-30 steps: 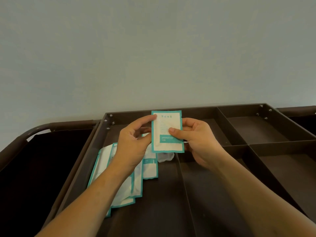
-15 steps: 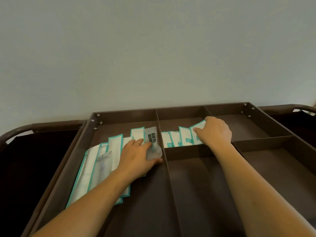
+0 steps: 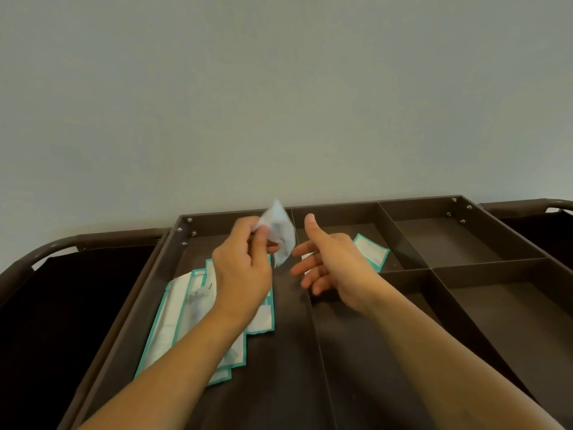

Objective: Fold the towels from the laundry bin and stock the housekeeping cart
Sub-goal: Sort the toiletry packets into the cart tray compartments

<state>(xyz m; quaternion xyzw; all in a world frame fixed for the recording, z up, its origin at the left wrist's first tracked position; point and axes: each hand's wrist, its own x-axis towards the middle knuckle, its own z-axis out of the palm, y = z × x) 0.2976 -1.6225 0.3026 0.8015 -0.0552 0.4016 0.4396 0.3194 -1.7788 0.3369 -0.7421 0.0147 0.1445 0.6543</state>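
Looking down at the housekeeping cart's top tray (image 3: 459,265), dark brown, split by dividers into compartments. Left hand (image 3: 245,268) is raised above the long left compartment, its grip pinching a small clear plastic pouch (image 3: 279,234) between thumb and fingertips. Pouch is motion-blurred, so contents can't be made out; looks like a crumpled translucent sachet, tilted, its top corner up over the tray's back wall.

Right hand (image 3: 335,262) is beside it, just apart from the pouch, not touching. Grip spread: thumb pointing up, fingers extended and loosely fanned toward the left hand, holding nothing. It hovers above the divider between the left compartment and the small middle-back compartment.

In the left compartment: an overlapped row of flat white packets with teal borders (image 3: 186,308), lying flat on the tray floor, partly hidden under the left forearm. They run from about mid-compartment back toward the near-left corner.

In the middle-back compartment: more teal-bordered packets (image 3: 372,252), mostly covered by the right hand; one corner sticks out to the right, lying flat.

The cart frame has a rounded brown rail (image 3: 40,252) at the left, with a dark bag opening (image 3: 62,321) below it, and a matching rail at the far right edge. Pale plain wall (image 3: 279,103) behind the cart. No towels visible in this view.
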